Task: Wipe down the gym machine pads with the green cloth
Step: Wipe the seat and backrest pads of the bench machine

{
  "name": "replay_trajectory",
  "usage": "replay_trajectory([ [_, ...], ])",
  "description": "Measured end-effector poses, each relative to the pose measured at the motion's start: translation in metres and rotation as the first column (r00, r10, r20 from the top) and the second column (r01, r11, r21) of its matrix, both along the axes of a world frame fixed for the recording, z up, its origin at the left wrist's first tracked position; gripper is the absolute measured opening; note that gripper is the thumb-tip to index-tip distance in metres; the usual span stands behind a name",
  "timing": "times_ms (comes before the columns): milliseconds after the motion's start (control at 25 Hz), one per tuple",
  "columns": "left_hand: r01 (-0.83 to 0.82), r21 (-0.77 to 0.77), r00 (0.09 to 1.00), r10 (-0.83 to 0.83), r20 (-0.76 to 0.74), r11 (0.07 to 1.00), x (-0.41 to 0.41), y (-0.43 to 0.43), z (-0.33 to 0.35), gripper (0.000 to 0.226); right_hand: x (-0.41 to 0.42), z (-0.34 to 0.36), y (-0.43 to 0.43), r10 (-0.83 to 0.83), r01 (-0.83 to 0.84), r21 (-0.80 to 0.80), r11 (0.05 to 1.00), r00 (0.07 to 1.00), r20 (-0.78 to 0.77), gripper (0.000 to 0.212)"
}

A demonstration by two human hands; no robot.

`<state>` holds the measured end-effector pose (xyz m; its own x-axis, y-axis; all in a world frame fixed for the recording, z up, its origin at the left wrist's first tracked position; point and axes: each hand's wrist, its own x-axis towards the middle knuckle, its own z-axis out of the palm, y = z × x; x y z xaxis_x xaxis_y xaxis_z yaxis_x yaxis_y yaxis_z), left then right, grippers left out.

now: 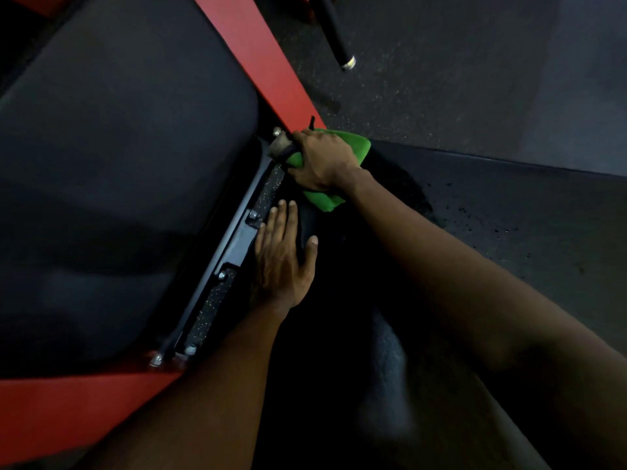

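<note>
Wiping beside the red frame [261, 59]
Right hand [322, 161] grips the green cloth [356, 144] on a dark pad [327, 256]; left hand [281, 262] rests flat nearer, fingers straight.

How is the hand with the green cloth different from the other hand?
The right hand grips the green cloth; the left hand holds nothing. The right hand's fingers curl; the left hand's lie straight and flat. The right hand reaches farther than the left hand. Both are bare, at the dark pad.
</note>
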<state>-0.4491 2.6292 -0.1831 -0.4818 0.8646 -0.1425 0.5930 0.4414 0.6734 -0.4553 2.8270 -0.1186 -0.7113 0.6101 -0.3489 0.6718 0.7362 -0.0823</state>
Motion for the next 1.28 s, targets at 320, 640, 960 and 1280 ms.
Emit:
replay_trajectory([
  [320,0.003,0.002,1.000,-0.003,0.014,1.000,0.000,0.001,-0.001,0.074,0.067,0.025,0.017,-0.256,0.262,0.159,0.952,0.965,-0.058,0.054],
  [640,0.007,0.005,1.000,-0.007,-0.005,1.000,0.001,0.002,-0.002,0.072,0.018,0.007,0.000,-0.082,0.082,0.079,0.994,0.997,-0.010,0.049],
  [960,0.000,0.005,0.999,0.000,-0.034,1.000,0.001,0.000,-0.002,0.071,0.074,0.028,-0.002,-0.265,0.276,0.211,0.938,0.961,-0.082,0.053],
  [1280,-0.004,0.021,1.000,0.004,-0.028,1.000,0.001,0.000,-0.002,0.071,0.048,0.020,0.011,-0.097,0.099,0.066,0.993,0.995,-0.034,0.057],
])
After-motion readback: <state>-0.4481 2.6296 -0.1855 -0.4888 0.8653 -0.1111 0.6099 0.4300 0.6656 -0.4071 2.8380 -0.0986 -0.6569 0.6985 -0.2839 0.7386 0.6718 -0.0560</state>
